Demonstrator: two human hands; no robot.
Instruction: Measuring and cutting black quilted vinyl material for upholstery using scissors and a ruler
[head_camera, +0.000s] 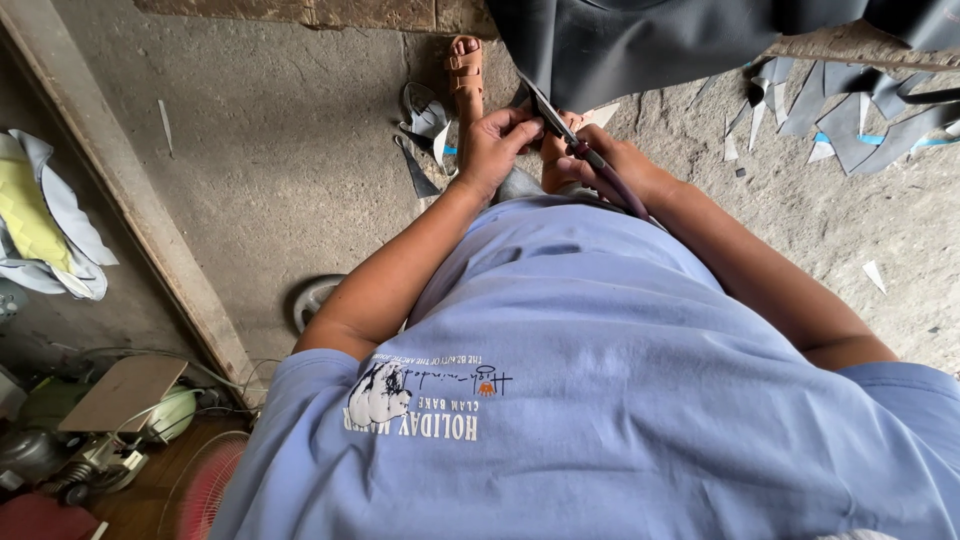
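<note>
From the head camera, scissors (556, 122) with purple handles are gripped by the right hand (610, 165); the edge of a dark sheet (640, 40) is pinched by the left hand (495, 145), blades meeting it; grey offcuts (850, 125) are scattered over the concrete floor (290, 150).

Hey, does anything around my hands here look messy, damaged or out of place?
Yes: grey and white cut offcuts lie strewn over the concrete floor, with more scraps beside the tan sandal. Your right hand grips purple-handled scissors at the dark sheet, left hand pinching alongside.
</note>
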